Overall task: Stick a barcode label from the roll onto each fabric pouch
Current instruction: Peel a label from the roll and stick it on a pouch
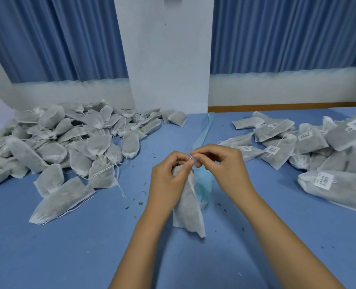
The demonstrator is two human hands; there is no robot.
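Pouches [58,138] pile up in a big loose heap on the left of the blue desk [68,257], white fabric with dark filling, strings trailing over one another. Moving in toward the middle, small green flecks [140,203] lie scattered on the desk.

Now the centre: the left hand [168,174] has its fingers curled round the neck of a single pouch [188,211], holding it so the body hangs down toward the desk. Whether the bottom corner touches the surface is hard to tell. At the top of it a white drawstring [191,157] loops out, and the right hand [221,163] pinches that string between thumb and forefinger, the other fingers curled in. Both hands are close together, nearly touching.

Behind the single pouch, under the right hand, sits a light blue object [203,184], mostly hidden, so I cannot say what it is.

Over on the right, labelled pouches [318,142] lie spread on the desk, several showing a white barcode label [324,180]. Along the back, blue curtains [287,34] hang either side of a white pillar [168,59].
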